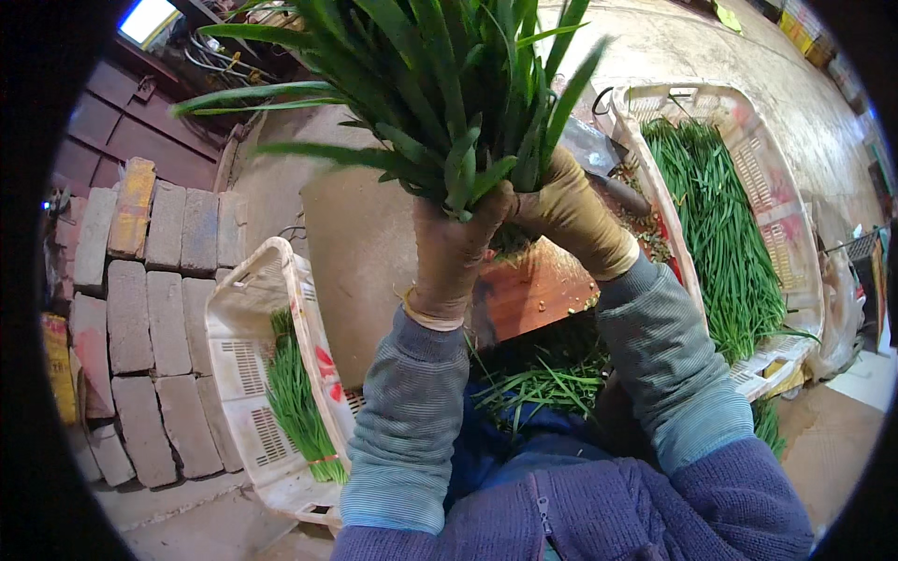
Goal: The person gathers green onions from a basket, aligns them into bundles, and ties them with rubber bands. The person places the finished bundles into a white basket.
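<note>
Both of my hands wear tan gloves and grip one thick bunch of Chinese chives point(435, 91), raised in front of me with the leaves fanning upward and outward. My left hand point(454, 245) wraps the bunch's lower end from the left. From the right, my right hand point(572, 210) closes around the same end, touching the left. Below them lies a reddish-brown board point(533, 287) strewn with small cut bits. A broad metal blade point(588, 144) with a dark handle point(624, 195) rests beyond my right hand. Loose chive leaves point(554, 389) lie over my lap.
A white plastic crate point(670, 231) full of chives point(715, 238) stands at right. Another white crate point(295, 280), at left, holds a banded chive bundle point(298, 400). Stacked bricks point(130, 319) border the far left. A tan panel point(358, 259) lies behind the board.
</note>
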{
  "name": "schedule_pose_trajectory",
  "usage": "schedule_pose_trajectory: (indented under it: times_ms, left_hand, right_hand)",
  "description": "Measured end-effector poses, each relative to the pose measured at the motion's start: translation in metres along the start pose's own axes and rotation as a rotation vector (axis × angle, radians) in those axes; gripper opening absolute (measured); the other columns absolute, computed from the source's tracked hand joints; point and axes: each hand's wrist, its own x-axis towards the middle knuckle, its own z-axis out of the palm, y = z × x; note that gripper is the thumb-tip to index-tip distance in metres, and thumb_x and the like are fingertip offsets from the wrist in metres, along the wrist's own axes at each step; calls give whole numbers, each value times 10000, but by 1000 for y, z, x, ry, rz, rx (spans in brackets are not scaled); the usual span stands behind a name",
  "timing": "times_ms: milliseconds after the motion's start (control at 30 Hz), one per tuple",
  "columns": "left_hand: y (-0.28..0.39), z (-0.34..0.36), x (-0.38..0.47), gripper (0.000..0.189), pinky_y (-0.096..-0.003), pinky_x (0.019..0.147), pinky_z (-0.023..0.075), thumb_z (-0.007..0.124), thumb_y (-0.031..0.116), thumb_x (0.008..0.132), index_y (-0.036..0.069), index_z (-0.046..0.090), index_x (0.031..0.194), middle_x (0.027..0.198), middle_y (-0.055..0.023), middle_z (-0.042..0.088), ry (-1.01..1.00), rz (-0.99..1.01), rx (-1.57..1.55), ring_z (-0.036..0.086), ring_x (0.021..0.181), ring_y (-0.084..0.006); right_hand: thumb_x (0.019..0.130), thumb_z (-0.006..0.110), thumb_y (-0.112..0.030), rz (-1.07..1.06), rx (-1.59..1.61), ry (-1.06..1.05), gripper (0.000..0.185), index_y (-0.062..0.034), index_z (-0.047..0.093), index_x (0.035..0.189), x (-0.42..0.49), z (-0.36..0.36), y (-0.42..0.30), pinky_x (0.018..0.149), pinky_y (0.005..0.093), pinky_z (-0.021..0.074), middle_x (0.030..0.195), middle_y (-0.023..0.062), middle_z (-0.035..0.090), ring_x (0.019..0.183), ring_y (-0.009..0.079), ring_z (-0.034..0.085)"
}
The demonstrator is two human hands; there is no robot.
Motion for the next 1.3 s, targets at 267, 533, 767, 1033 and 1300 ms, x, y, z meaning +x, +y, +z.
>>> schedule_pose_trajectory:
  times_ms: [267,533,767,1033,1300]
  left_hand:
    - [-29,-24,-6,492,-340,976,415,657,281,893,49,491,1294,1243,-67,560,20,-117,-32,525,1122,-182]
    - [-88,-94,-56,585,-438,1106,315,399,501,975,119,384,1418,1400,-82,460,293,3,-818,422,1289,-252]
    - [-206,-130,-124,571,-452,1103,326,402,474,963,93,419,1388,1402,-100,463,743,-392,-1114,446,1273,-275]
    - [-88,-171,-56,552,-457,1074,372,434,479,944,78,508,1316,1366,-148,506,890,-292,-588,466,1254,-302]
    - [-56,-66,-55,377,-420,1070,367,575,81,940,-4,517,1303,1360,-202,492,256,481,1330,473,1261,-346]
  right_hand:
    - [687,830,-121,-25,-176,69,693,-74,520,1305,3,0,23,968,333,446,1253,95,580,1131,214,563]
    - [712,677,-220,-506,-1372,-204,335,-134,599,1026,5,84,59,828,387,436,972,87,594,930,266,571]
    - [703,700,-289,-78,-1581,-621,482,-74,544,1106,-30,88,144,858,373,423,990,77,577,977,246,555]
    - [788,691,-451,163,-956,-632,613,-74,571,1256,-12,56,116,965,454,435,1202,196,581,1122,380,550]
    - [899,564,-428,93,-1518,-196,490,-56,564,1216,-49,-96,79,969,447,407,1195,175,582,1104,356,539]
